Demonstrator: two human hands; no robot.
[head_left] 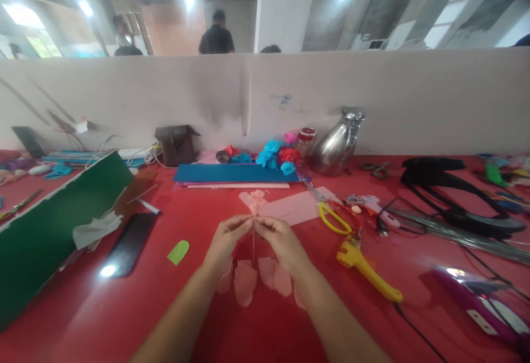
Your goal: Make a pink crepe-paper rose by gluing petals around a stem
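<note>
My left hand [226, 238] and my right hand [280, 240] meet above the red table [83, 308], fingertips pinched together on a small pink paper flower [255, 201] set on a thin wire stem [253, 244]. Several loose pink paper petals [246, 281] lie on the table under my wrists. A pink paper sheet [296, 208] lies just beyond the hands.
Yellow-handled scissors [334, 218] and a yellow glue gun [366, 268] lie to the right. A black phone [129, 244], a green petal [178, 252] and a green board [49, 225] sit left. Blue paper [234, 173], finished paper flowers [278, 156], a silver vase [337, 143] and black cables [451, 191] are behind.
</note>
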